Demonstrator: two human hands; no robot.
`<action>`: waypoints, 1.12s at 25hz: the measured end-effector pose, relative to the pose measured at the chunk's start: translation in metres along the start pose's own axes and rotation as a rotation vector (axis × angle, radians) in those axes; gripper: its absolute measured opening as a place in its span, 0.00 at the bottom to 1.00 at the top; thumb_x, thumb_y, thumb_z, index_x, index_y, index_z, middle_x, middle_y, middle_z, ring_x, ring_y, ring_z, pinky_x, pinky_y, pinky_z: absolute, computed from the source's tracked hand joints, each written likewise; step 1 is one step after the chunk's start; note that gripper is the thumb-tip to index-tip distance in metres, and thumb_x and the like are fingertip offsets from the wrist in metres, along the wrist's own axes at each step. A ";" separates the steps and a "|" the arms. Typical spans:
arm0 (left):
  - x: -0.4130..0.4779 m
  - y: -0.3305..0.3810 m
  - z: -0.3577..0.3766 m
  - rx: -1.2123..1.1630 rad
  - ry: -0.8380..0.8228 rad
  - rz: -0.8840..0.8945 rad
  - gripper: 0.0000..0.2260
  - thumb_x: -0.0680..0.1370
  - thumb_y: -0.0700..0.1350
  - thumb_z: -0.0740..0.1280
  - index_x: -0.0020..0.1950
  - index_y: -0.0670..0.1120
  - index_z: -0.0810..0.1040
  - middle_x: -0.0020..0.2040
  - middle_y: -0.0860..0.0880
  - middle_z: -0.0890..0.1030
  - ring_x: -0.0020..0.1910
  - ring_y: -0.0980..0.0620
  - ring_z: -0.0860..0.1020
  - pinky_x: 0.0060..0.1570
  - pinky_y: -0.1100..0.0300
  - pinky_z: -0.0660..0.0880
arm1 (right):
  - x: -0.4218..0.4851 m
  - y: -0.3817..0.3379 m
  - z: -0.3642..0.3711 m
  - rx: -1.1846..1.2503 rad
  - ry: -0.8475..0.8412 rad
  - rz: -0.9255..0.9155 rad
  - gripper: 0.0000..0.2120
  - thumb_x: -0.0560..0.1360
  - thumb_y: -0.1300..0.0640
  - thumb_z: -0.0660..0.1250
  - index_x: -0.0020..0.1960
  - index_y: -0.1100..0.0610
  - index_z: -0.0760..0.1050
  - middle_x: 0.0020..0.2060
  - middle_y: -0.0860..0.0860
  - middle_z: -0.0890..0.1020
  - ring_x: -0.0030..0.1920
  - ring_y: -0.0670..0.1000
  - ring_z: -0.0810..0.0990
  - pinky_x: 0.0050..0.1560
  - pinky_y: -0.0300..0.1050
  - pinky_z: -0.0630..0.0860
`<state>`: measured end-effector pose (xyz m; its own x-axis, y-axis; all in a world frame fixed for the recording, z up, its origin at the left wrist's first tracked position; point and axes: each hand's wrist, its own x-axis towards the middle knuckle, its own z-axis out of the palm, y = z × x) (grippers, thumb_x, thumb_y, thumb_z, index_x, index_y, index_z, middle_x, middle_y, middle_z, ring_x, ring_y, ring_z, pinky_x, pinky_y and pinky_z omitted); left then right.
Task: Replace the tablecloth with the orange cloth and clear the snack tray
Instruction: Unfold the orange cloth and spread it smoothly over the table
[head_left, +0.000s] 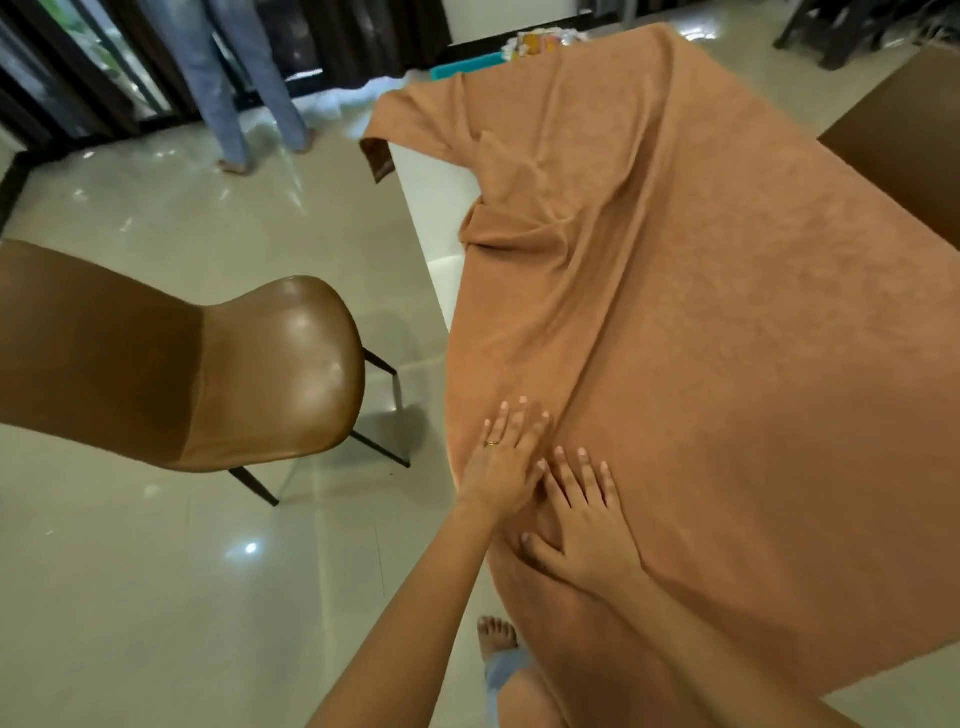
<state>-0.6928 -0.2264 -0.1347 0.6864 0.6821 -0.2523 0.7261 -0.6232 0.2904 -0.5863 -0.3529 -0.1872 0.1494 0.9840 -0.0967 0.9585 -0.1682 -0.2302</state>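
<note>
The person's fingers (522, 415) are lying spread and flat, pinching nothing; the left hand (506, 462) is pressing palm-down on the orange cloth (727, 322) just inside its near left edge, a ring showing on one finger; the right hand (584, 525) is lying flat just beside it, the two hands almost touching, its fingers equally splayed; both appear to be smoothing the fabric toward the far end.

The orange cloth is already covering most of the bench (436, 208); near the hands it is lying fairly flat and hanging over the near corner; further out a long ridge is running up the middle, and the left side is bunching into folds, leaving a pale strip of bare bench top showing along the left edge; the far left corner is drooping over that edge, folded back on itself. No other tablecloth is visible on the bench, so the swap seems largely done; what is left, by this reading, is pulling the bunched side out square and flattening the creases.

At the far end, beyond the cloth, a teal tray (467, 66) with colourful packets is sitting, partly hidden; clearing it looks not yet done. A brown chair (234, 374) is standing well apart on the left; another person's legs (249, 88) are showing by the glass door.
</note>
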 end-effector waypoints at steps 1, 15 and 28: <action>0.009 -0.006 -0.001 0.059 -0.042 0.030 0.28 0.82 0.56 0.53 0.79 0.55 0.47 0.80 0.48 0.44 0.79 0.47 0.43 0.76 0.47 0.42 | -0.001 0.000 -0.001 0.012 -0.003 0.006 0.43 0.71 0.27 0.53 0.78 0.51 0.53 0.78 0.52 0.54 0.78 0.55 0.46 0.75 0.59 0.46; 0.093 -0.026 -0.047 0.190 0.031 0.180 0.26 0.79 0.62 0.51 0.72 0.49 0.63 0.74 0.44 0.65 0.71 0.45 0.65 0.68 0.50 0.63 | 0.004 0.011 -0.031 0.183 0.064 0.359 0.38 0.76 0.31 0.49 0.78 0.51 0.50 0.78 0.50 0.50 0.78 0.50 0.45 0.76 0.52 0.43; 0.167 -0.097 -0.066 0.274 0.003 0.329 0.24 0.79 0.61 0.52 0.68 0.48 0.68 0.64 0.47 0.75 0.59 0.46 0.73 0.56 0.52 0.66 | 0.086 -0.018 -0.043 0.113 0.152 0.699 0.38 0.76 0.33 0.49 0.68 0.62 0.71 0.70 0.63 0.69 0.75 0.60 0.59 0.76 0.54 0.46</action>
<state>-0.6514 -0.0269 -0.1444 0.8836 0.4303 -0.1846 0.4523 -0.8864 0.0989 -0.5799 -0.2632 -0.1498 0.7584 0.6399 -0.1241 0.5965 -0.7581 -0.2635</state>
